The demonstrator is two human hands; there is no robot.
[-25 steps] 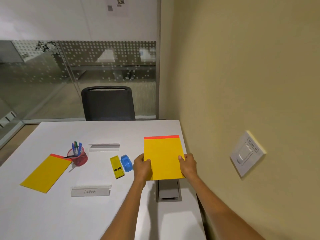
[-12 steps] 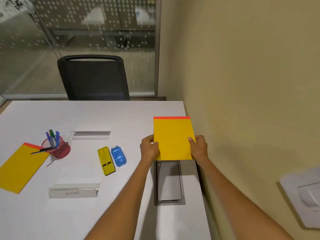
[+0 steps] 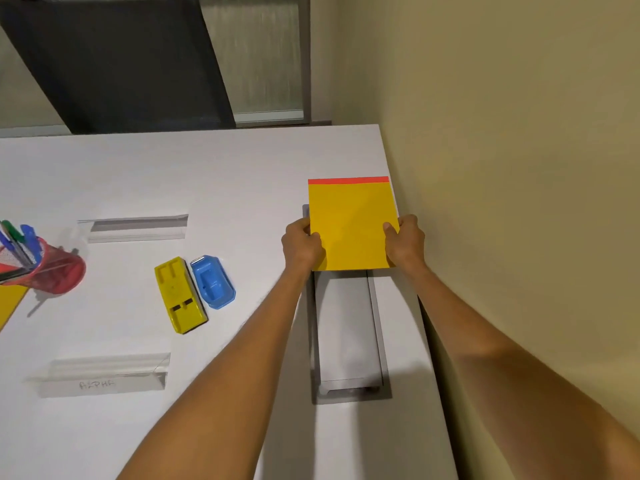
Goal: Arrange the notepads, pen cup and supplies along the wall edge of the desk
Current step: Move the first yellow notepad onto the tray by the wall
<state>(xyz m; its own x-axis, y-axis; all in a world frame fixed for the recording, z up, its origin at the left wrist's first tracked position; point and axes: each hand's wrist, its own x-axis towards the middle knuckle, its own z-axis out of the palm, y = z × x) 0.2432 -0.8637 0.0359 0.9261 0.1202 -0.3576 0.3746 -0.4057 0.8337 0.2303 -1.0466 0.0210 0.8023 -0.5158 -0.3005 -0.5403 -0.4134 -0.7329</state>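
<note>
A yellow notepad (image 3: 349,223) with a red top strip lies against the wall edge of the white desk (image 3: 207,168). My left hand (image 3: 302,244) grips its left side and my right hand (image 3: 406,241) grips its right side. At the far left stands a red mesh pen cup (image 3: 57,271) holding several pens. Below the cup a corner of a second yellow notepad (image 3: 8,303) shows, cut off by the frame. A yellow stapler (image 3: 180,294) and a blue supply item (image 3: 213,281) lie side by side mid-desk.
A grey cable hatch (image 3: 346,334) is set into the desk just behind the held notepad. Two clear name holders lie on the desk, one (image 3: 135,227) further away and one (image 3: 100,375) marked ALPHA. A black chair (image 3: 114,60) stands beyond the desk. The beige wall (image 3: 519,168) runs along the right.
Both hands have pushed the notepad further away along the wall, uncovering the cable hatch. The camera has tilted down and moved closer.
</note>
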